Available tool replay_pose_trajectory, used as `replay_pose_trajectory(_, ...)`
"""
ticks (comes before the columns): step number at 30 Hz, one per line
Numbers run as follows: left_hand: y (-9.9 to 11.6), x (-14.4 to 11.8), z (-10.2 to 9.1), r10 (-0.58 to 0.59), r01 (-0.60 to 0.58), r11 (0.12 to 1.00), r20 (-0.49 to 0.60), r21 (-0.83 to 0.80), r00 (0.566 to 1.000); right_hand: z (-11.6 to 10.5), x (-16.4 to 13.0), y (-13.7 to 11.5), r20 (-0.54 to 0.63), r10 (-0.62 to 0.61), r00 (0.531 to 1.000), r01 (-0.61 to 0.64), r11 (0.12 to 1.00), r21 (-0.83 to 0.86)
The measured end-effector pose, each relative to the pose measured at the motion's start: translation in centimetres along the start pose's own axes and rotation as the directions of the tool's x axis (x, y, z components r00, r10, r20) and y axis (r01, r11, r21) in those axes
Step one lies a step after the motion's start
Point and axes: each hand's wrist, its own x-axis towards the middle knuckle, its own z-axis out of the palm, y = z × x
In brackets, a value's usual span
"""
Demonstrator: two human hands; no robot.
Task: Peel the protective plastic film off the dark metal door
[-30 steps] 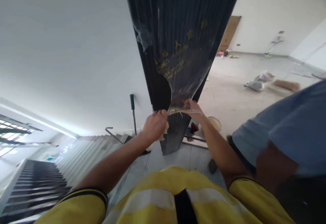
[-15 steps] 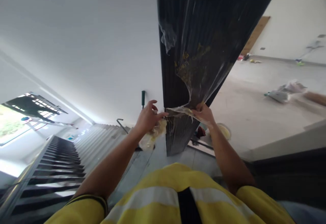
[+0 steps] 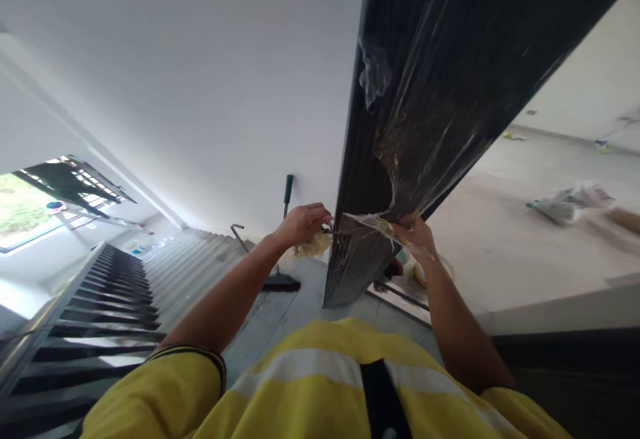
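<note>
A tall dark ribbed panel (image 3: pixel 365 179) stands upright before me, partly covered by clear plastic film (image 3: pixel 425 152) with yellowish marks. The film is torn, leaving a curved edge and a bare patch of ribbing. My right hand (image 3: pixel 416 234) is closed on the bunched lower edge of the film, at the panel's right side. My left hand (image 3: pixel 304 224) is at the panel's left edge, its fingers curled around a crumpled wad of yellowish plastic film (image 3: pixel 314 246). A thin film strip stretches across the panel between both hands.
A broom (image 3: pixel 281 282) with a green-tipped handle leans against the white wall (image 3: pixel 225 92). Stairs (image 3: pixel 185 259) and a black railing (image 3: pixel 95 319) lie to the left. A bucket (image 3: pixel 419 276) stands behind my right forearm. Plastic-wrapped items (image 3: pixel 575 202) lie on the right-hand floor.
My left hand's fingers have gone from spread to curled at the panel's left edge. My right hand still grips the film. The view has shifted, putting the panel farther right.
</note>
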Motion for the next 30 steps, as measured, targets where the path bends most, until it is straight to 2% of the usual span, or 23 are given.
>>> replay_pose_trajectory(5, -0.9, -2.7, 2.4, -0.097, 0.03, 0.949, -0.199, -0.315, 0.975, 0.1, 0.1, 1.0, -0.01, 0.0, 1.0, 0.0, 1.0, 0.008)
replay_pose_trajectory(8, -0.5, -4.3, 3.6, -0.197, 0.037, 0.859, -0.264, -0.51, 0.944, 0.2, 0.3, 1.8, -0.019, 0.013, 1.0, -0.013, 1.0, -0.016)
replay_pose_trajectory(10, -0.2, -4.9, 4.1, -0.276, 0.058, 0.75, -0.232, -0.659, 0.933, 0.1, 0.4, 1.9, -0.025, 0.022, 0.999, -0.023, 0.999, -0.03)
replay_pose_trajectory(14, -0.1, -5.0, 4.6, -0.39, 0.082, 0.454, -0.116, -0.887, 0.913, -0.1, 0.2, 1.3, -0.06, 0.029, 0.998, -0.032, 0.999, -0.044)
replay_pose_trajectory(18, -0.9, -4.4, 5.2, -0.446, 0.043, 0.174, -0.04, -0.984, 0.894, -0.2, 0.1, 1.3, -0.043, 0.016, 0.999, -0.017, 1.0, -0.019)
replay_pose_trajectory(21, -1.7, -4.1, 5.8, -0.471, 0.027, 0.063, -0.006, -0.998, 0.882, -0.2, 0.1, 1.7, -0.025, 0.007, 1.0, -0.008, 1.0, -0.002)
replay_pose_trajectory(23, -2.1, -3.7, 5.9, -0.5, 0.066, 0.075, 0.02, -0.995, 0.866, -0.2, 0.1, 1.9, -0.021, 0.002, 1.0, -0.002, 1.0, -0.003)
replay_pose_trajectory(24, -2.2, -3.5, 5.9, -0.512, 0.103, 0.129, 0.023, -0.986, 0.859, -0.3, 0.1, 2.0, -0.018, -0.001, 1.0, 0.001, 1.0, -0.007)
replay_pose_trajectory(25, -2.2, -3.2, 5.6, -0.513, 0.154, 0.224, 0.018, -0.962, 0.858, -0.3, 0.1, 2.0, -0.014, -0.002, 1.0, 0.002, 1.0, -0.014)
replay_pose_trajectory(27, -1.9, -2.4, 4.7, -0.47, 0.277, 0.486, 0.02, -0.829, 0.883, -0.4, 0.0, 1.9, -0.004, -0.005, 1.0, 0.005, 1.0, -0.02)
replay_pose_trajectory(29, -1.3, -1.5, 3.3, -0.396, 0.356, 0.72, 0.069, -0.596, 0.916, -0.5, 0.0, 1.8, 0.017, -0.007, 1.0, 0.007, 1.0, -0.019)
replay_pose_trajectory(30, -1.0, -1.0, 2.5, -0.365, 0.374, 0.797, 0.116, -0.474, 0.924, -0.5, -0.1, 1.7, 0.028, -0.007, 1.0, 0.008, 1.0, -0.022)
